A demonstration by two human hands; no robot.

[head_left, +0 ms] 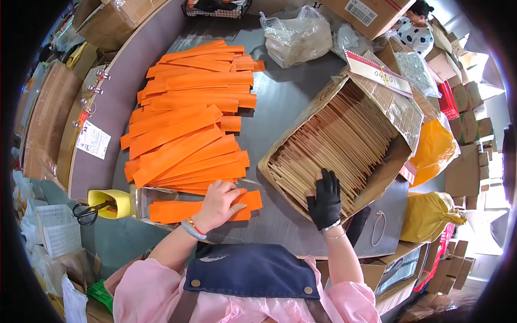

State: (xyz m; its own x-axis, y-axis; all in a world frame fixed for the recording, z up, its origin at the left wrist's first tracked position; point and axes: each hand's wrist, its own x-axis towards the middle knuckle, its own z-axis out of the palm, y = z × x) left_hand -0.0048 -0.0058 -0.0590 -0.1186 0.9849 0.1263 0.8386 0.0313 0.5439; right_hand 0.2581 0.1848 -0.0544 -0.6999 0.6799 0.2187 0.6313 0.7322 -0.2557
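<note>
My left hand point(218, 203), with bracelets at the wrist and a ring, is at the near end of the orange strips. Its fingers and thumb are closed on an orange strip point(251, 199) at the table's front. Beyond it, a long overlapping pile of flat orange strips point(183, 126) runs away from me. My right hand point(325, 200) wears a black glove with bare fingertips. It lies with fingers stretched out on the near edge of a tight row of thin brown pieces point(334, 142), standing on edge in an open cardboard box point(285, 188).
A yellow holder point(114, 204) with black-handled scissors point(86, 213) hangs at the left edge. Clear plastic bags point(296, 37) and a carton point(363, 16) stand at the back. A yellow sack point(428, 218) is to the right. Another person point(416, 35) is at the far right.
</note>
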